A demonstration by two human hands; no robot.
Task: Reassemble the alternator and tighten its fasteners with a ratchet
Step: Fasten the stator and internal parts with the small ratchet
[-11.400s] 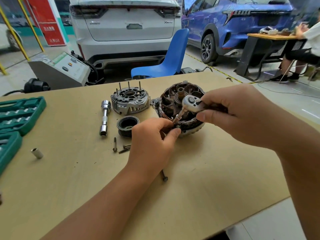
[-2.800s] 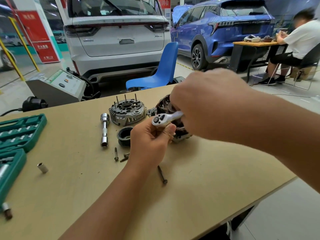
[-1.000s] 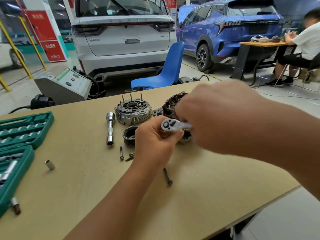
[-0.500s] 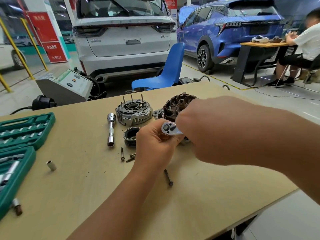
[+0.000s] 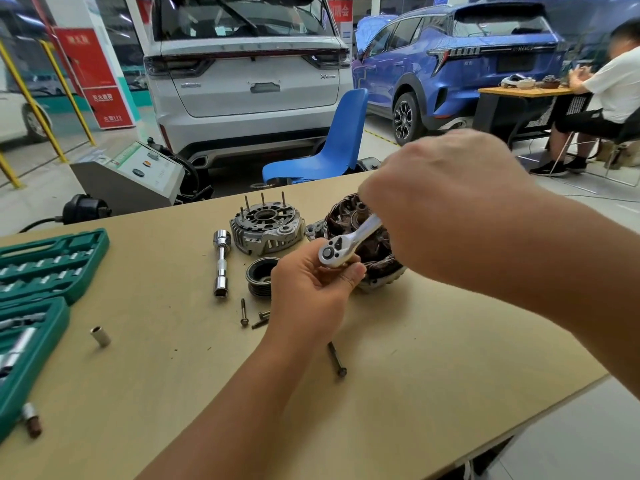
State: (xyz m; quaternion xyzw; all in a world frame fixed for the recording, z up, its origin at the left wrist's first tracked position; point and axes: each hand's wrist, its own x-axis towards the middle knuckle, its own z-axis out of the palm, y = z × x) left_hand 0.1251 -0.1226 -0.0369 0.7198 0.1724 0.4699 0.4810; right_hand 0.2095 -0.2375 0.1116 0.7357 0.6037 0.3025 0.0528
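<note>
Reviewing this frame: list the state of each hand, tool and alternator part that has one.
ratchet: held in both hands over the stator housing
left hand: pinches the ratchet head
right hand: grips the ratchet handle
stator housing: open, windings exposed
end cover: off, on table, studs up
pulley: off, on table
long bolt: loose on table
socket case: open

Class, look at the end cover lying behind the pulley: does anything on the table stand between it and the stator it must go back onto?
Nothing on the table does. The end cover lies right beside the stator. Both hands and the ratchet are over the stator, though, and must clear first.
</note>
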